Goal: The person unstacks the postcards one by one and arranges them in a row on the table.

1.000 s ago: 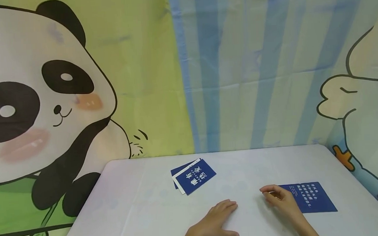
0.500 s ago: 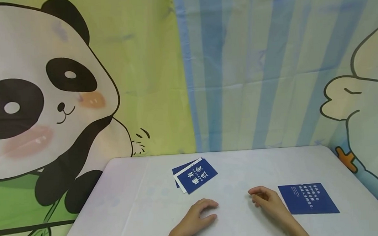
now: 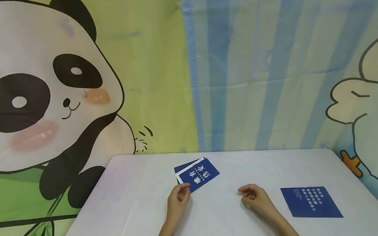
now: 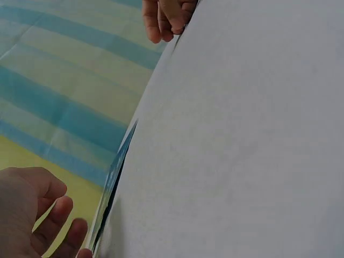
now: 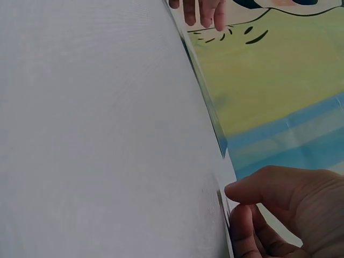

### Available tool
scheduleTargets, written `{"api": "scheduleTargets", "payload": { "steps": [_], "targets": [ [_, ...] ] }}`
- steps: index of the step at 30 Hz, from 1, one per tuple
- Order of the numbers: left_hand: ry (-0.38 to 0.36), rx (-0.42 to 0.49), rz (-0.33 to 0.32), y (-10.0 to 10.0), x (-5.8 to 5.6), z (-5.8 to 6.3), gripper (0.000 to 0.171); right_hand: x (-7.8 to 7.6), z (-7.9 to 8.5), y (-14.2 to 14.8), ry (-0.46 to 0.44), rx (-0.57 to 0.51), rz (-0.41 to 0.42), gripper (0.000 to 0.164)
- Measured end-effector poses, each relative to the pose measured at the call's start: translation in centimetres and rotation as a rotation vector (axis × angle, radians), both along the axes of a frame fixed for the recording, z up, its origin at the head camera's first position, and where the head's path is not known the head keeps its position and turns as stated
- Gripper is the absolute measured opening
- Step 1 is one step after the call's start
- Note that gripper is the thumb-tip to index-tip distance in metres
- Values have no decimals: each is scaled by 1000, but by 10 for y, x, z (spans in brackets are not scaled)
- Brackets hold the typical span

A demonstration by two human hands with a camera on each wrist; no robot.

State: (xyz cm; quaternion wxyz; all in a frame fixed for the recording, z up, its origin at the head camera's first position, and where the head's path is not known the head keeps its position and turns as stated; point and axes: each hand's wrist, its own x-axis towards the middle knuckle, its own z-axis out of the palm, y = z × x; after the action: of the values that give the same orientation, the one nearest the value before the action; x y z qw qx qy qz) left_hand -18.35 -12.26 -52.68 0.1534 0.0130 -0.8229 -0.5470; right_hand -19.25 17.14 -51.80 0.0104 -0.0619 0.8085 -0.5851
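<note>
In the head view, a small fanned stack of blue cards [image 3: 208, 171] with white characters lies at the middle of the table, a white edge showing between the blue ones. My left hand [image 3: 177, 202] is at the stack's near left corner, its fingers loosely bent and overlapping that corner; I cannot tell whether they touch it. Seen from the left wrist, the stack [image 4: 115, 180] is a thin edge beside the left hand [image 4: 40, 215]. My right hand [image 3: 256, 198] hovers over the table with relaxed, curved fingers, holding nothing. Right of it lies a separate blue card [image 3: 312, 202] with white writing.
The white table [image 3: 143, 220] meets a hanging cloth backdrop at its far edge. A cartoon panda [image 3: 46, 86] is printed on the cloth at left, with blue stripes [image 3: 220, 77] behind the table.
My left hand has moved left to the stack's near corner, its spread fingers drawing in. The right hand has moved left, away from the single card. The head view has shifted slightly.
</note>
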Motion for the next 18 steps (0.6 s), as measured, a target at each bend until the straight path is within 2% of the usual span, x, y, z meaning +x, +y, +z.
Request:
{"api": "scheduleTargets", "payload": {
  "steps": [4,9,13,18],
  "targets": [
    [11,-41,56,-9,-2,-3,24,-9,0,-13,6,34,-56,40],
    [-2,-116,83,-14,-2,-6,31,-24,3,-34,17,58,-62,31],
    [-22,-175,62,-12,-3,-6,37,-35,3,-47,46,64,-66,30],
    [-51,-257,25,-9,-2,-11,48,-44,-3,-54,49,68,-68,41]
  ]
}}
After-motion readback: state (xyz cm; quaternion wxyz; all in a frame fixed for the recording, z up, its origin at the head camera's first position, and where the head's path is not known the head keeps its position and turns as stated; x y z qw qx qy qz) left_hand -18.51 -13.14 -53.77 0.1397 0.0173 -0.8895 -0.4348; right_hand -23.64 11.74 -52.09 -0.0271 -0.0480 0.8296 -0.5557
